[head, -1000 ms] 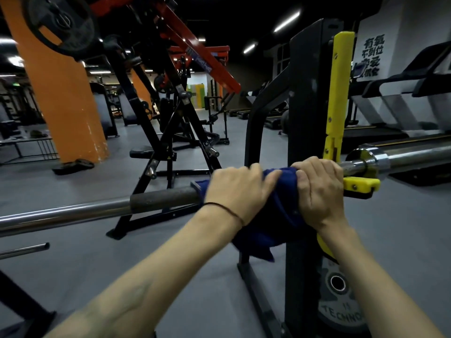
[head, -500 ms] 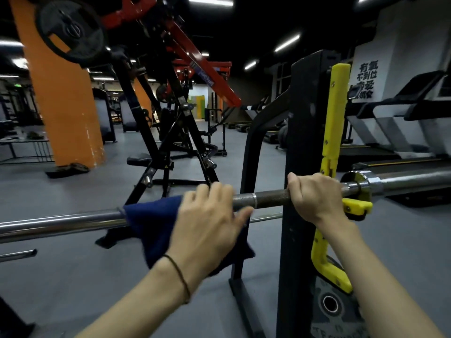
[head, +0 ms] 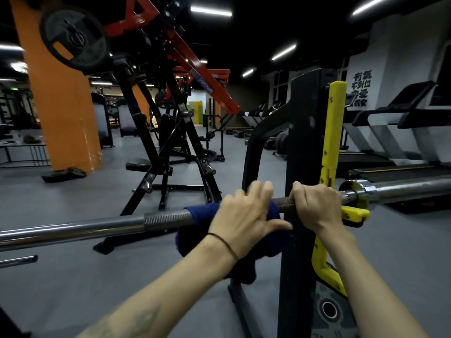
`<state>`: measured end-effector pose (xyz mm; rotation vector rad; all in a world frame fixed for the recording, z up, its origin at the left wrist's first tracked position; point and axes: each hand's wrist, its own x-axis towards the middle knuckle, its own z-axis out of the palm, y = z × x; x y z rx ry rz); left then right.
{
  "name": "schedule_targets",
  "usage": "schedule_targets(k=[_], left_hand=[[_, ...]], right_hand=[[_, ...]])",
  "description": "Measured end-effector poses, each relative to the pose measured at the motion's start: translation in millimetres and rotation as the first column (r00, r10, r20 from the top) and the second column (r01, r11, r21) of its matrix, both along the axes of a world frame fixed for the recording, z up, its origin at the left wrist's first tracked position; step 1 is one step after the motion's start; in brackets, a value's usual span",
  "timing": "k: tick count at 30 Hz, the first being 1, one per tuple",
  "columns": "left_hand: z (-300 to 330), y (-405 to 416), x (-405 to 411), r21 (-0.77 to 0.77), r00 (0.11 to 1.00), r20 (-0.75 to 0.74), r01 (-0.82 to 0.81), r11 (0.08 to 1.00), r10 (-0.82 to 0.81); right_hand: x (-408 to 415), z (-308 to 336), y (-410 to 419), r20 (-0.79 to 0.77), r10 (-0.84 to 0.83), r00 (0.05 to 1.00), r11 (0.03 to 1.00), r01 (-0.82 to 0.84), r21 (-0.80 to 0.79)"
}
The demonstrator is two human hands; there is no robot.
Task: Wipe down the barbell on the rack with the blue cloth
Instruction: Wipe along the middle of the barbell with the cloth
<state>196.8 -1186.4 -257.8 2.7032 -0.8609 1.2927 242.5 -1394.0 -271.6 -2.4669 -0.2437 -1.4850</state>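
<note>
Left hand [head: 240, 219]: fingers curled over the blue cloth [head: 202, 212], which is wrapped round the barbell [head: 97, 226] just left of the rack upright [head: 302, 167]; the cloth's loose end hangs below the bar. Right hand [head: 317, 206]: fingers closed round the bare bar, between the upright and the yellow hook [head: 353, 214] on which the bar rests. Risks, as judged: the left fingers could be pinched between cloth and upright if the stroke carries further right; the hanging end could snag on the upright; a hard pull might roll or shift the bar on its hook, trapping the right fingers. Containers: none in view; nothing to report held in one.
</note>
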Motion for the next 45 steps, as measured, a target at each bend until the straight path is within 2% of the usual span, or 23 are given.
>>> schedule_targets(k=[2, 4, 6, 8, 9, 12, 16, 18, 20, 22, 27, 31, 35, 38, 40, 41, 43, 45], left_hand=[[2, 32, -8, -0.004, 0.998, -0.040, -0.045, 0.999, 0.045], [3, 65, -17, 0.020, 0.992, 0.073, -0.104, 0.994, 0.103], [-5, 93, -17, 0.122, 0.973, 0.185, -0.165, 0.979, 0.140], [-12, 104, -12, 0.203, 0.968, 0.231, -0.151, 0.967, 0.102], [-10, 99, -10, 0.192, 0.967, 0.242, -0.135, 0.972, 0.086], [-4, 54, 1, 0.124, 0.972, 0.217, -0.116, 0.986, 0.087], [-5, -23, 18, 0.178, 0.983, 0.147, -0.137, 0.974, 0.111], [7, -35, 14, 0.187, 0.992, 0.068, -0.121, 0.975, 0.110], [16, -20, 1, 0.228, 0.990, -0.033, -0.129, 0.965, 0.140], [15, 15, -5, 0.213, 0.988, -0.065, -0.125, 0.969, 0.142], [12, 94, -28, 0.089, 0.972, 0.118, -0.216, 0.972, 0.205], [19, 33, -27, 0.287, 0.977, 0.040, -0.214, 0.934, 0.212], [21, -28, -9, 0.269, 0.981, 0.049, -0.194, 0.943, 0.188], [20, 1, -18, 0.306, 0.977, 0.024, -0.207, 0.929, 0.210], [22, 44, -21, 0.227, 0.971, 0.000, -0.232, 0.946, 0.238], [25, 64, -27, 0.256, 0.962, -0.019, -0.259, 0.931, 0.273], [30, 92, -39, 0.256, 0.921, 0.055, -0.386, 0.886, 0.385], [30, 87, -38, 0.343, 0.882, -0.032, -0.432, 0.834, 0.470]], right_hand=[[1, -1, -2, -0.015, 0.017, 1.000, 1.000, -0.017, -0.002], [1, -1, -4, -0.022, 0.011, 1.000, 1.000, -0.011, -0.005], [1, -2, -2, -0.007, 0.009, 1.000, 1.000, -0.009, 0.002], [0, -4, 2, 0.016, 0.001, 1.000, 1.000, -0.001, 0.017], [0, -4, 3, 0.034, -0.007, 0.999, 1.000, 0.006, 0.023], [0, -3, 5, 0.057, -0.026, 0.998, 0.999, 0.024, 0.034], [0, -3, 5, 0.090, -0.017, 0.996, 1.000, 0.016, 0.012], [1, -2, 1, 0.103, -0.013, 0.995, 1.000, 0.016, -0.022], [2, -2, -3, 0.081, -0.016, 0.997, 0.999, 0.019, -0.037], [2, -2, -3, 0.067, -0.011, 0.998, 0.999, 0.013, -0.036], [0, -4, 4, 0.107, -0.022, 0.994, 1.000, 0.024, -0.019], [-2, -3, 9, 0.111, -0.028, 0.993, 1.000, 0.026, 0.016], [-2, -1, 3, 0.120, -0.004, 0.993, 1.000, 0.007, -0.030], [1, -3, -2, 0.076, -0.008, 0.997, 0.999, 0.012, -0.048], [2, -4, -2, 0.082, -0.005, 0.997, 0.998, 0.010, -0.060], [2, -4, -1, 0.092, -0.003, 0.996, 0.998, 0.008, -0.057], [1, -4, 3, 0.113, -0.015, 0.994, 0.999, 0.019, -0.034], [0, -6, 7, 0.132, -0.042, 0.990, 0.999, 0.044, -0.007]])
